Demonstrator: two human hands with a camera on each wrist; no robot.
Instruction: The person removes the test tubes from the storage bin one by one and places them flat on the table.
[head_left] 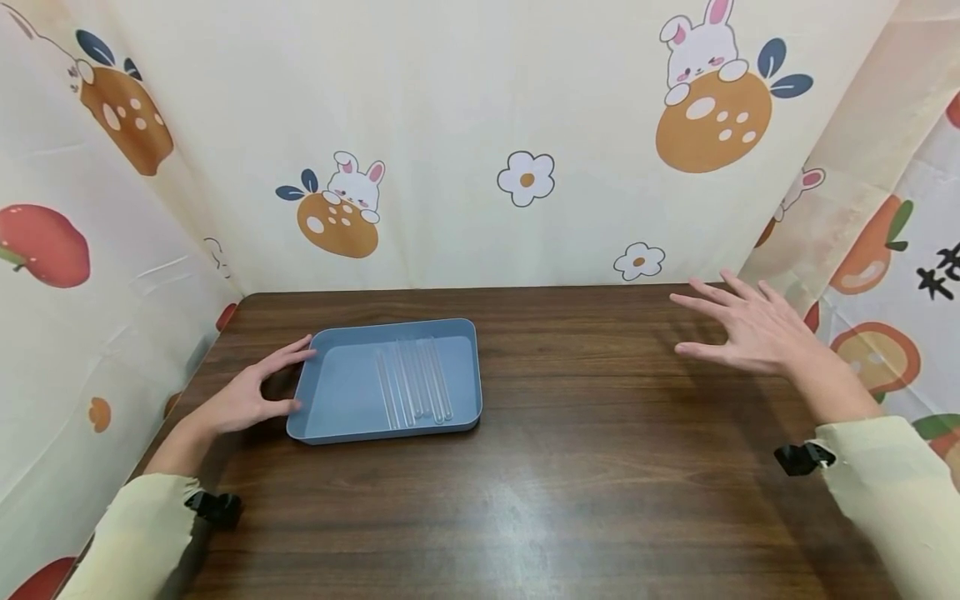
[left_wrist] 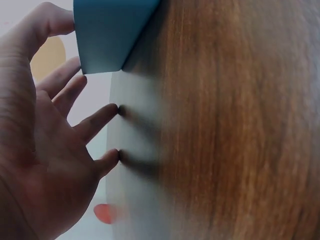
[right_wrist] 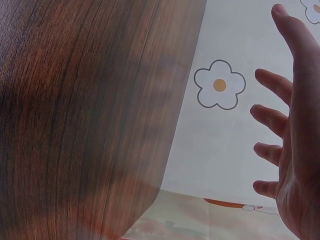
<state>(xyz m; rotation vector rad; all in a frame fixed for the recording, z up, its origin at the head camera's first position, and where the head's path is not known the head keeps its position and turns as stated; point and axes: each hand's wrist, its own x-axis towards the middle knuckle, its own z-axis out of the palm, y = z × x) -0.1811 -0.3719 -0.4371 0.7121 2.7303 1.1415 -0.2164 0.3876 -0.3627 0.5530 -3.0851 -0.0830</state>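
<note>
A blue rectangular tray (head_left: 337, 392) lies on the left half of the wooden table. Inside it, several clear test tubes (head_left: 408, 383) lie side by side, right of the tray's middle. My left hand (head_left: 243, 396) is at the tray's left side, thumb and fingers spread apart. In the left wrist view, the thumb of the left hand (left_wrist: 55, 145) meets the tray wall (left_wrist: 110, 37) and two fingertips reach its corner. Far to the right, my right hand (head_left: 757, 325) hovers over the table with fingers spread, holding nothing.
The dark wooden table (head_left: 570, 467) meets a printed curtain (head_left: 450, 108) along its back edge. More printed cloth hangs at the left (head_left: 52, 358) and right (head_left: 885, 275) sides. Black straps (head_left: 217, 508) sit at both wrists over pale sleeves.
</note>
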